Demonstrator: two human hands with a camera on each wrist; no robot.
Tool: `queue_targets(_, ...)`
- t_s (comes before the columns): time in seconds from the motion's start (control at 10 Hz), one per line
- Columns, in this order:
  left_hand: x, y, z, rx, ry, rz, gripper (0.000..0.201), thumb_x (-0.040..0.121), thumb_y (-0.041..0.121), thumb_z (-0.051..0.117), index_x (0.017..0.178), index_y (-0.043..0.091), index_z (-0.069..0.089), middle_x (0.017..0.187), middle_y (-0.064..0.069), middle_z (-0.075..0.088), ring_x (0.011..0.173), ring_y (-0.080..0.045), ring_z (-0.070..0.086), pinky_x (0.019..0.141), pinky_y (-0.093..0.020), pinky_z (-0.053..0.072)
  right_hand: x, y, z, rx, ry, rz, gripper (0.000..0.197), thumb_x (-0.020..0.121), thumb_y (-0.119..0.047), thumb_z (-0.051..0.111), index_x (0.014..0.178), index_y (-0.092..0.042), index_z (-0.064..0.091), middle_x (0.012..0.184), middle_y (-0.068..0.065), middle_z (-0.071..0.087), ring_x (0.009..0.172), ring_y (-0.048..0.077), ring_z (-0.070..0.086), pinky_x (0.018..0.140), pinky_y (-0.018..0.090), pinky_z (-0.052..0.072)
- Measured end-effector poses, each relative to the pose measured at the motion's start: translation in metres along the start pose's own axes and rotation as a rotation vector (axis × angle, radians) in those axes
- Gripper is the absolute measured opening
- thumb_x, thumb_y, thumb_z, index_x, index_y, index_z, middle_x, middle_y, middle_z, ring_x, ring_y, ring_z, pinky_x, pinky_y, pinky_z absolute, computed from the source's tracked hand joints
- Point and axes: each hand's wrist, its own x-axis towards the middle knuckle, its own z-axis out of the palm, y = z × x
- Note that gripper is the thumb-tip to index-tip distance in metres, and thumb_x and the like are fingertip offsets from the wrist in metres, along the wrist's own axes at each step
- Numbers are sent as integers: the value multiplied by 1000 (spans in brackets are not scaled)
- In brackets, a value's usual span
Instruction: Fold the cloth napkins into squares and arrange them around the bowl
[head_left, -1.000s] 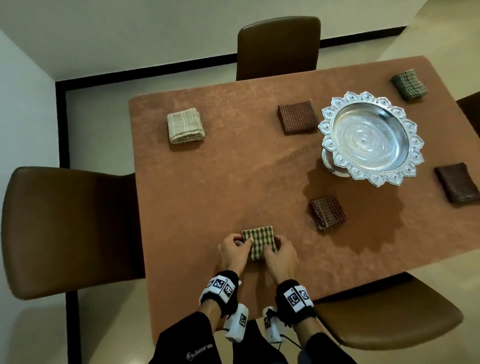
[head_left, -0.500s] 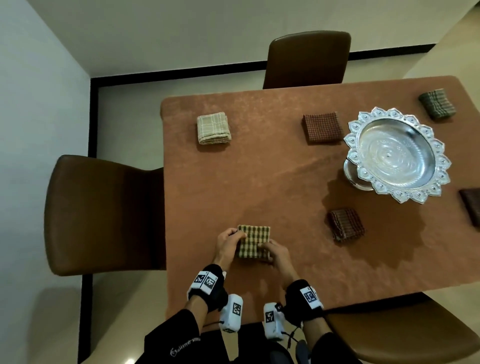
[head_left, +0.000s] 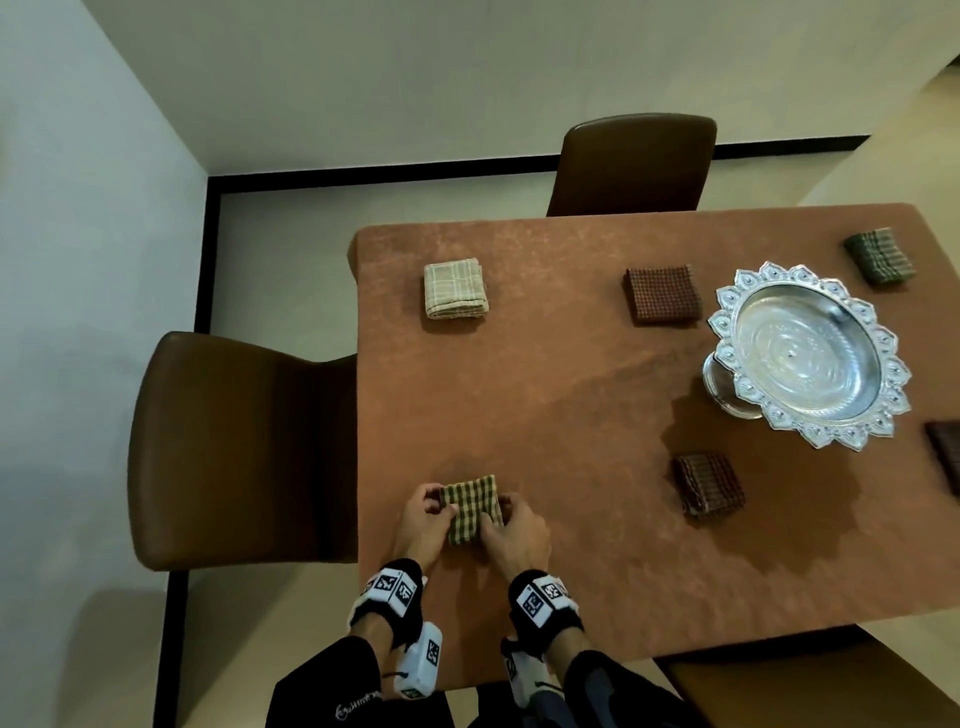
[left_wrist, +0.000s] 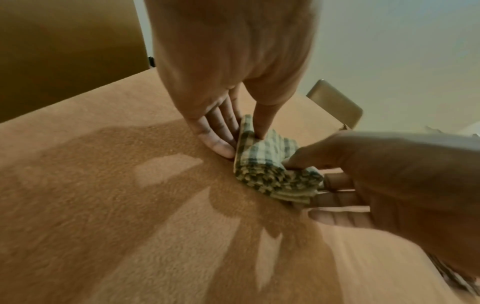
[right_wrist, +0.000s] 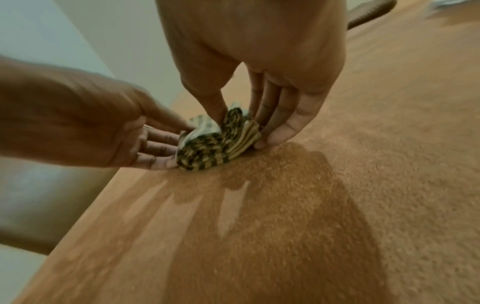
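A folded green-and-yellow checked napkin (head_left: 470, 506) lies near the front left of the brown table (head_left: 545, 405). My left hand (head_left: 441, 512) pinches its left edge, thumb on top and fingers (left_wrist: 221, 147) against the side. My right hand (head_left: 491, 519) pinches the right edge the same way, with its thumb on the napkin (right_wrist: 218, 142) and its fingers (right_wrist: 275, 131) beside it. The silver scalloped bowl (head_left: 810, 358) stands far right. Around it lie folded red-brown (head_left: 662, 293), dark green (head_left: 879, 254) and brown (head_left: 709, 483) napkins, and a dark one (head_left: 945, 452) cut off by the frame.
A folded cream napkin (head_left: 455, 288) lies at the back left of the table. Brown chairs stand at the left side (head_left: 234, 447), the far side (head_left: 631, 166) and the near right corner (head_left: 810, 686). The table's left edge is close to my left hand.
Both hands have moved the checked napkin leftwards along the front of the table, away from the brown napkin and nearer the left edge. The head view has swung left.
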Motion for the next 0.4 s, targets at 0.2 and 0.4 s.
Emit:
queue_targets(0.2,-7,-4,2,110,53,107,50,93,7,73,137,21,55,116,-2,63,103,-19,63,81,-23,54,-16,1,5,-165,186,-295,55,88,-33,72,139,-18,59,127,9,67,107,29,69,84,41,61)
queue_targets(0.4,0,-9,-4,224,117,230,48,85,4,77,127,21,61,116,4,59,98,-12,60,77,-9,43,-14,23,8,-332,39,-604,25,71,-21,80,95,-17,74,114,6,68,96,29,68,68,36,61)
